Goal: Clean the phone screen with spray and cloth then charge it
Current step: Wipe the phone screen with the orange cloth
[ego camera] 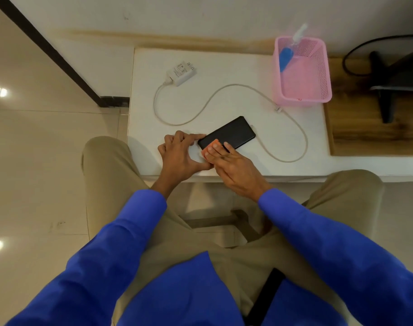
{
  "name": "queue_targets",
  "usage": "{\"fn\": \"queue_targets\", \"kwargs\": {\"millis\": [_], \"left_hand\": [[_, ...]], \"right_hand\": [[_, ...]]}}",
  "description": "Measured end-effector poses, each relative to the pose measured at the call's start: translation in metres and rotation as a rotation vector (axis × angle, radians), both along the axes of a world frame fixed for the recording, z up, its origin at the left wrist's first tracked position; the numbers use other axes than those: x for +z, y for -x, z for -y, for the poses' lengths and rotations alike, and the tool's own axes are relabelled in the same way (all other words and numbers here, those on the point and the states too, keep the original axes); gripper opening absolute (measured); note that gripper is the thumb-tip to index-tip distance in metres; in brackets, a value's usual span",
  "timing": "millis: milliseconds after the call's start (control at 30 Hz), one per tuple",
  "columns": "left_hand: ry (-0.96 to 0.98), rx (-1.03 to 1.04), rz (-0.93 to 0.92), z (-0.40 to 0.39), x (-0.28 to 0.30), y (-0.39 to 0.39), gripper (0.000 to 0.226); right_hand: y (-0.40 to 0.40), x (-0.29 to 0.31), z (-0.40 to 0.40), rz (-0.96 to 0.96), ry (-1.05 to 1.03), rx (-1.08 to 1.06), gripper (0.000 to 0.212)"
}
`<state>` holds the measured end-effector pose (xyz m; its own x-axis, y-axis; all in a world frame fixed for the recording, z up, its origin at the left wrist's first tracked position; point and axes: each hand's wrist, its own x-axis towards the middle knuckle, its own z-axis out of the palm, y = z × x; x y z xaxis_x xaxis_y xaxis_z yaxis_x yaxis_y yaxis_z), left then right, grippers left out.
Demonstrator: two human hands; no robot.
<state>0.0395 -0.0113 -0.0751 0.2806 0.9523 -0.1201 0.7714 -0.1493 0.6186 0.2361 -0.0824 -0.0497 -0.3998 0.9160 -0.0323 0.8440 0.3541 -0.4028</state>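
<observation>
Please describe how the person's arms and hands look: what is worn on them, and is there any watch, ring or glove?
Both arms wear long, plain bright-blue sleeves that end at the wrists. The left hand and the right hand are bare, without gloves. No watch, ring or bracelet shows. The sleeves carry no visible markings or patterns.

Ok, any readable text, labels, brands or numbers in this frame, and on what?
Nothing reads clearly.
Charger: printed label on its face, too small and blurred to read.
Basket: small red mark on its near rim, illegible.
Bottle: blue label, no text legible.
Phone: screen dark, no text.
</observation>
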Motion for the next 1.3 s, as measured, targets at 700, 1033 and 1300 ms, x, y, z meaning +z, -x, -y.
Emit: {"fn": "queue_targets", "kwargs": {"millis": [700, 1033, 1300], "left_hand": [[0.019, 0.018, -0.014, 0.0, -0.003, -0.002, 0.083], [-0.014, 0.008, 0.045, 0.003, -0.003, 0.001, 0.082], [0.02, 0.009, 0.013, 0.0, -0.008, 0.0, 0.089]], "right_hand": [[-0.036, -0.014, -0.012, 0.084, -0.031, -0.562, 0.05], [0.043, -0.001, 0.021, -0.124, 0.087, -0.333, 0.046], [-0.004, 0.061, -0.03, -0.96, 0.259, -0.778, 0.045]]}}
